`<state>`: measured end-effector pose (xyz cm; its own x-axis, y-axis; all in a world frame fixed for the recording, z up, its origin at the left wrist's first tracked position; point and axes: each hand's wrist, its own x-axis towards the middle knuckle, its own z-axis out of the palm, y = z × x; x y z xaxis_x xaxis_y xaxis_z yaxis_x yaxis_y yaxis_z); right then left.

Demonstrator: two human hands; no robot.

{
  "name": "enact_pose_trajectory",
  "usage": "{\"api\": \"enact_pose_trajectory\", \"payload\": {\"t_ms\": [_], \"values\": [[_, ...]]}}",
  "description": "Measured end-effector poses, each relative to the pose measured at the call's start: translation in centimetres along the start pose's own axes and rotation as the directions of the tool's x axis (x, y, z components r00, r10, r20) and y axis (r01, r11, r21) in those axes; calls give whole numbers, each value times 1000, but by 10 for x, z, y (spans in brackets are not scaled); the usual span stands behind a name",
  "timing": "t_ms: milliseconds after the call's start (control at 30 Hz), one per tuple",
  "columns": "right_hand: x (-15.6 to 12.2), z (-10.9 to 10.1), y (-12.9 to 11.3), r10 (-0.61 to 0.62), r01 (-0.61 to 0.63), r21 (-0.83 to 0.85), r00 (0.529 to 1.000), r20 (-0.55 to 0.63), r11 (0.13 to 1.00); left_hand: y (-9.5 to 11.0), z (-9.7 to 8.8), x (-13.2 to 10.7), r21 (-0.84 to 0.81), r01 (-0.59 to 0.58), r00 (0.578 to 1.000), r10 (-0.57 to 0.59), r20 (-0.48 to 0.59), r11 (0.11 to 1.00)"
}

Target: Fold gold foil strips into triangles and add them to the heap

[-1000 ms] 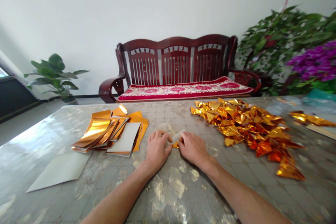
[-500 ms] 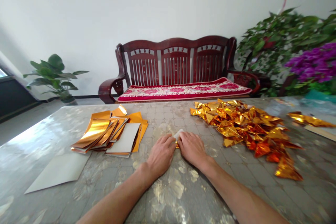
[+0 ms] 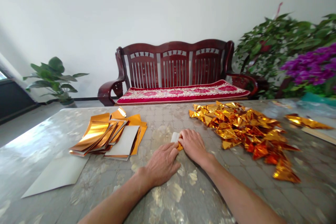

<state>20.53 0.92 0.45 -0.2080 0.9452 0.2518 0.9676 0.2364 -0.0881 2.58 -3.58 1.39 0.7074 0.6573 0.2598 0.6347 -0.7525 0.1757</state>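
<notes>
A small folded sheet of gold foil paper, white on its back, lies on the marbled table in front of me. My right hand presses down on it with closed fingers. My left hand rests beside it, fingers curled, its fingertips touching the sheet's near edge. Most of the sheet is hidden under both hands.
A fanned stack of flat gold sheets lies at left, with one white sheet nearer me. A heap of folded gold pieces fills the right side. More foil lies at far right. A wooden bench and plants stand behind.
My left hand has slid back toward me and a little right. The right hand has stayed pressed on the sheet, and more of the sheet's white corner shows.
</notes>
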Motion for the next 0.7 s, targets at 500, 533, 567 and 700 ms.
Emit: {"api": "enact_pose_trajectory", "payload": {"t_ms": [500, 533, 567, 700], "values": [[-5, -11, 1, 187, -191, 124, 981, 45, 974, 8, 21, 3, 35, 50, 999, -49, -20, 998], [-5, -12, -1, 185, -189, 122, 982, 47, 974, 7, 22, 4, 34, 64, 998, -63, -31, 997], [-5, -12, -3, 183, -187, 119, 982, 47, 975, 6, 22, 5, 41, 76, 996, -75, -44, 996], [-3, -13, -7, 171, -177, 116, 983, 61, 977, 5, 24, 6, 56, 87, 994, -83, -74, 995]]}}
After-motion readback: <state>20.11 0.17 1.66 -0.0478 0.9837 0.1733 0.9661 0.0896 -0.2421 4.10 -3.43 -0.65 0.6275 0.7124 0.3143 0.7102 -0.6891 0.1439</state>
